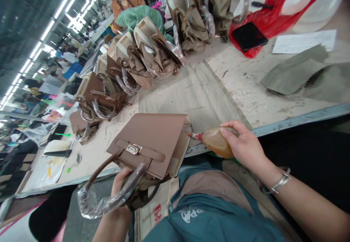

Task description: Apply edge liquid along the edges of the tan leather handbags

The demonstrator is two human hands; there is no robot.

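- The person's left hand is curled shut around the near end of the brown handbag, down by the handle roots. The bag lies flap-up at the near edge of the desk, and part of it hangs off over the lap.
- The right hand is wrapped closed around an amber squeeze bottle. Its red nozzle points left and sits just beside the bag's open side edge.
- Biggest risk, I'd say: one squeeze too hard and whatever's in the bottle blobs out past the edge onto the brown face. That looks like a finish that shows every smear.
- The bag is only half supported by the desk. If the left hand's grip slackens, it could tip toward the lap and drag the edge across the nozzle.
- The plastic-wrapped handle loops right over the left hand. That wrap looks slippery and could make the hold shift.
- A drip from the nozzle would likely land on the grey cloth mat or on the teal garment in the lap.
- The gold clasp is well apart from the nozzle, so probably safe.
- The row of other bags on the far left is out of reach of any mess.
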